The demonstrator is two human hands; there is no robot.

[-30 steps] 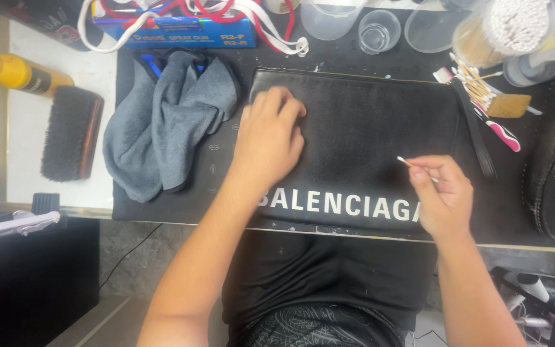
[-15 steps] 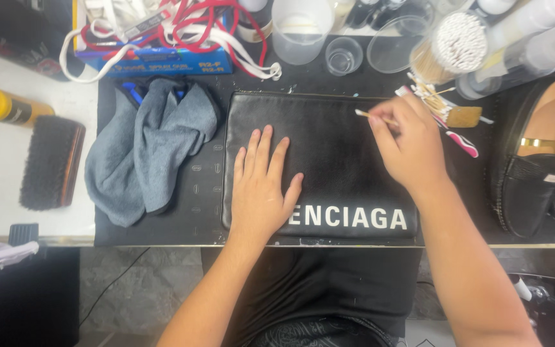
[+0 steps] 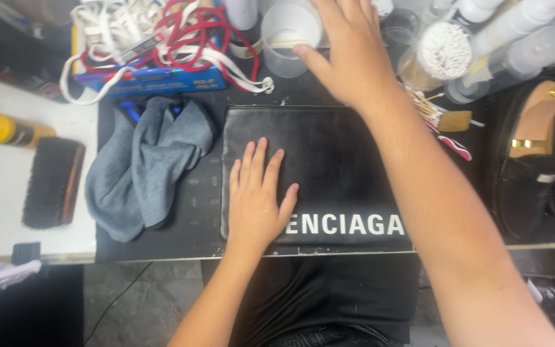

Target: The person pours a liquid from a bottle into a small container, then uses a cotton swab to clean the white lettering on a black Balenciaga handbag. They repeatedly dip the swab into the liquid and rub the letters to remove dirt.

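Observation:
A flat black leather pouch [image 3: 342, 160] with white lettering lies on a dark mat [image 3: 194, 212] in front of me. My left hand [image 3: 255, 196] rests flat on the pouch's lower left part, fingers spread. My right hand [image 3: 348, 54] reaches across the pouch to the back of the table. Its thumb sticks out beside a clear plastic cup [image 3: 284, 38], and its fingertips run off the top edge. A thin stick lies across the cup's mouth. I see nothing held in either hand.
A grey cloth [image 3: 142, 167] lies left of the pouch, a dark brush [image 3: 52, 183] and a yellow bottle [image 3: 1, 128] further left. Red and white laces [image 3: 162, 45] cover a blue box. A jar of cotton swabs [image 3: 444, 51], bottles and black loafers [image 3: 547, 160] stand on the right.
My right hand has moved from the pouch's upper right corner up to the clear cup, and the cotton swab it pinched no longer shows. My left hand stays flat on the pouch.

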